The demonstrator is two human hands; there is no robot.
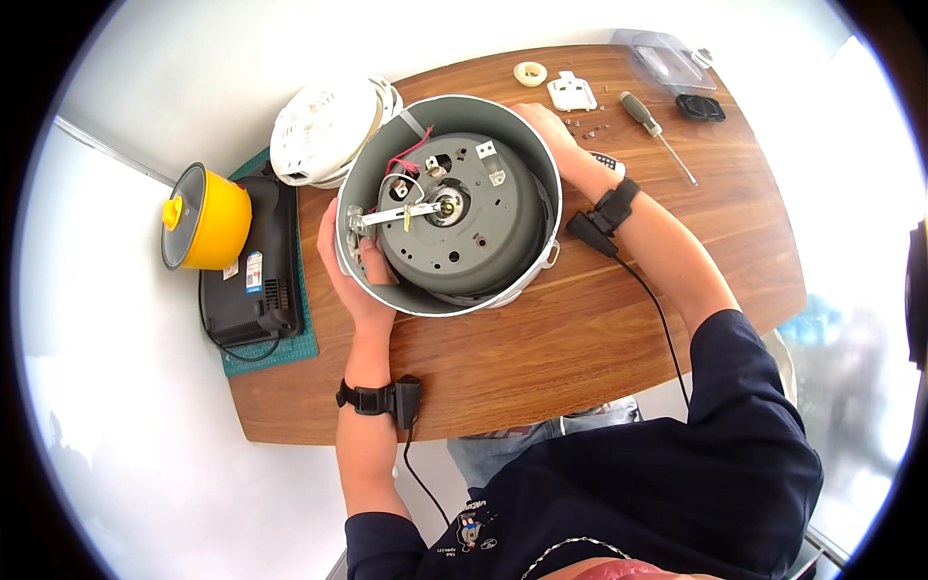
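Note:
The rice cooker body [517,174], a round white shell with a grey inside, stands tilted on the table with its underside open toward me. Inside sit a grey metal inner pot housing [425,237], red wires [406,159] and a pale metal strip [411,212] running from the left wall to the centre. My left hand [365,290] grips the near-left rim, some fingers inside and others outside the wall. Against the outer wall at the far right, my right hand [549,135] holds the shell; its fingertips are partly hidden.
A white vented base [324,130] lies at the back left. Left of it are a black appliance [253,300] and a yellow pot [217,217] on a green mat [302,338]. A screwdriver [657,135], white plastic piece [572,94], ring [530,73] and several screws lie at the back right.

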